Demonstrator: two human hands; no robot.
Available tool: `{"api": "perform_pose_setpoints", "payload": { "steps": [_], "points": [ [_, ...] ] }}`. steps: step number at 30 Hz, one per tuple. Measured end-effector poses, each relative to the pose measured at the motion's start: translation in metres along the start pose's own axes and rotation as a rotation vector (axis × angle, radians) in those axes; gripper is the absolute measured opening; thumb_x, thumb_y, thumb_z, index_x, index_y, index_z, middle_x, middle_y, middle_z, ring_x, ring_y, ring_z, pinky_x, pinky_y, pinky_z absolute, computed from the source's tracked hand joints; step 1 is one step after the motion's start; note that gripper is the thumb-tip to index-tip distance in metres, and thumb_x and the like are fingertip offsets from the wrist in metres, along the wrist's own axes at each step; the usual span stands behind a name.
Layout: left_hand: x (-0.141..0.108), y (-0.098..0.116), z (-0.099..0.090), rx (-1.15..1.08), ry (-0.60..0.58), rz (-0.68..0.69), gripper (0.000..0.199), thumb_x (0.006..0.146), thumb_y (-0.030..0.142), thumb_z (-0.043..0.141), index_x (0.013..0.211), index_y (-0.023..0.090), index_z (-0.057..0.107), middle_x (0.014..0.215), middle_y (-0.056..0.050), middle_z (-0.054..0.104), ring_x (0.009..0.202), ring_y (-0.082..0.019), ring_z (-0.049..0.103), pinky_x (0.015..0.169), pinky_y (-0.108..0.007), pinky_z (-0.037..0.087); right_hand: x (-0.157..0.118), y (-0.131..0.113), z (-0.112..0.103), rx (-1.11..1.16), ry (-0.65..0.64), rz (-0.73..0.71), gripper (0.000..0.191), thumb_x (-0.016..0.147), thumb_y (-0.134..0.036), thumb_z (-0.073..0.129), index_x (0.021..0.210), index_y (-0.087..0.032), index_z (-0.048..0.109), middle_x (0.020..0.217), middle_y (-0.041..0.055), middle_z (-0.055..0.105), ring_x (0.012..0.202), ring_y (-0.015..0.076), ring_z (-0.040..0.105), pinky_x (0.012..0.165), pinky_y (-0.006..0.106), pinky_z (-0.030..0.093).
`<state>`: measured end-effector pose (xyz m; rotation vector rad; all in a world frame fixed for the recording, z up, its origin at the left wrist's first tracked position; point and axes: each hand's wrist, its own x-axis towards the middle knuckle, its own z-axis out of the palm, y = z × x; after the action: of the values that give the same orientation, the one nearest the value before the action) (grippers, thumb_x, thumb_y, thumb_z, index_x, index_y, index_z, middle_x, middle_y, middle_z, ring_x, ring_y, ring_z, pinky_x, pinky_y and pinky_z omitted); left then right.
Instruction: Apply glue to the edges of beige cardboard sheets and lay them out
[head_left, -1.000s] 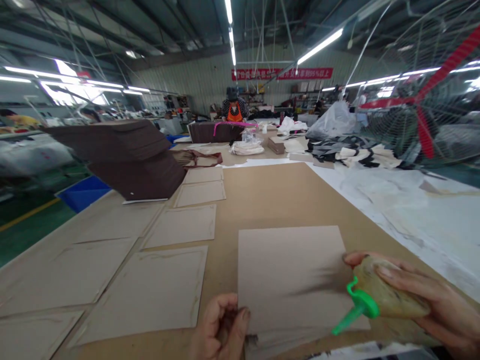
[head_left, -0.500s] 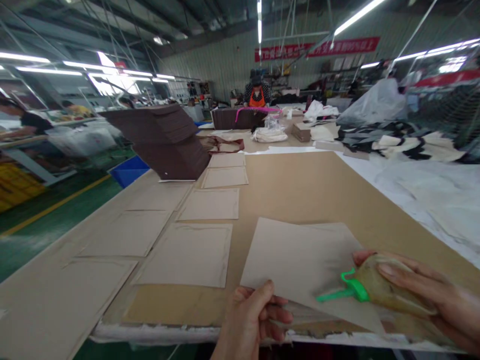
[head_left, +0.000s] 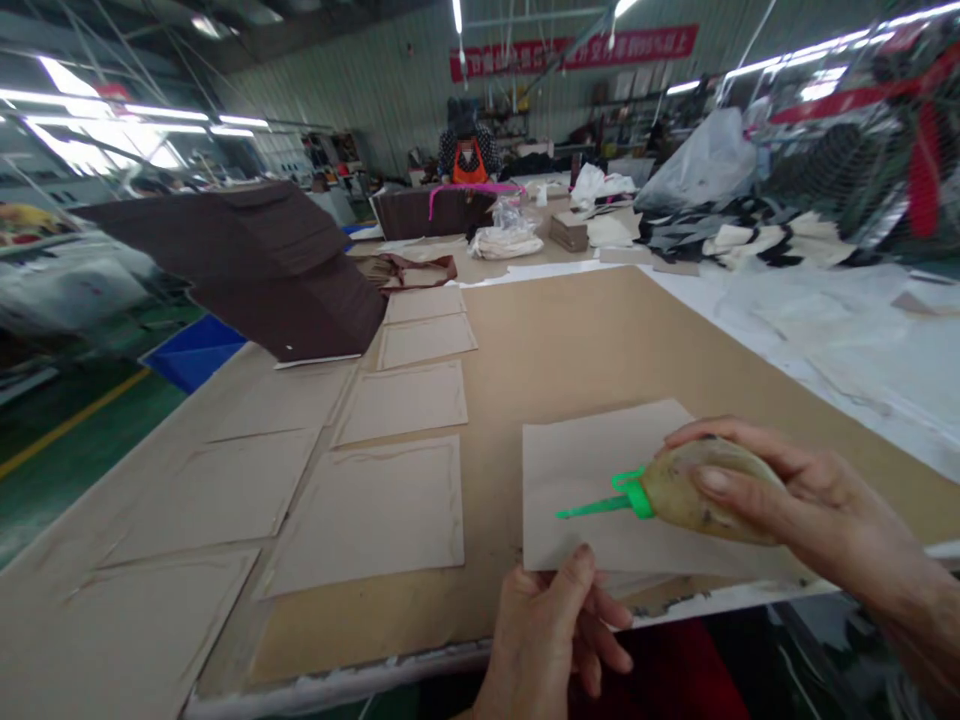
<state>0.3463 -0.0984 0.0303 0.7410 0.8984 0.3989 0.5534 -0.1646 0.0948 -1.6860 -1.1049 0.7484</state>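
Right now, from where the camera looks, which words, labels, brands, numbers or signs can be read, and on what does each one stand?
Banner: white characters on red, too small and blurred to quote.
Bottle: no label or brand shows on its visible side.
Sheets: no printed words or numbers can be made out.
So there is no text that I can quote surely.
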Motion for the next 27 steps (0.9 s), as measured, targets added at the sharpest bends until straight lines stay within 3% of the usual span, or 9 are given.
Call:
{"api": "perform_pose_setpoints", "payload": {
  "steps": [6, 11, 19, 27],
  "points": [
    [0.003, 0.003, 0.003, 0.019, -0.061, -0.075, 0.065, 0.062, 0.067, 0.068, 0.081, 0.005, 0.066, 0.056, -0.009, 0.066, 0.033, -0.010, 0.053, 0.027, -0.015, 0.024, 0.006, -0.016, 0.015, -0.413, -0.119, -0.441, 0.019, 0.092, -0.035, 0.057, 0.108, -0.027, 0.061, 0.097, 0.0011, 0.063, 0.083, 0.0161, 0.060, 0.069, 0.023, 0.048],
    [0.002, 0.000, 0.005, 0.034, -0.027, 0.002, 0.066, 0.067, 0.069, 0.062, 0.080, 0.004, 0.067, 0.046, -0.003, 0.058, 0.029, -0.006, 0.042, 0.028, -0.016, 0.021, 0.014, -0.031, 0.019, -0.572, -0.203, -0.604, 0.015, 0.094, -0.030, 0.055, 0.108, -0.026, 0.057, 0.098, 0.0015, 0.061, 0.086, 0.0154, 0.058, 0.071, 0.025, 0.046],
    [0.003, -0.007, 0.010, -0.044, -0.024, 0.028, 0.050, 0.071, 0.057, 0.056, 0.081, 0.008, 0.061, 0.045, 0.000, 0.055, 0.029, -0.007, 0.042, 0.027, -0.016, 0.025, 0.028, -0.061, 0.024, -0.562, -0.518, -0.644, 0.012, 0.097, -0.031, 0.050, 0.103, -0.026, 0.058, 0.095, -0.0002, 0.059, 0.083, 0.0133, 0.057, 0.069, 0.026, 0.045],
    [0.003, -0.004, 0.013, 0.015, 0.016, 0.048, 0.045, 0.069, 0.057, 0.054, 0.069, 0.012, 0.056, 0.039, 0.002, 0.049, 0.026, -0.005, 0.037, 0.026, -0.015, 0.020, 0.039, -0.068, 0.026, -0.615, -0.508, -0.684, 0.011, 0.097, -0.030, 0.050, 0.099, -0.024, 0.059, 0.091, -0.0002, 0.060, 0.080, 0.0130, 0.057, 0.067, 0.025, 0.045]
  ]
}}
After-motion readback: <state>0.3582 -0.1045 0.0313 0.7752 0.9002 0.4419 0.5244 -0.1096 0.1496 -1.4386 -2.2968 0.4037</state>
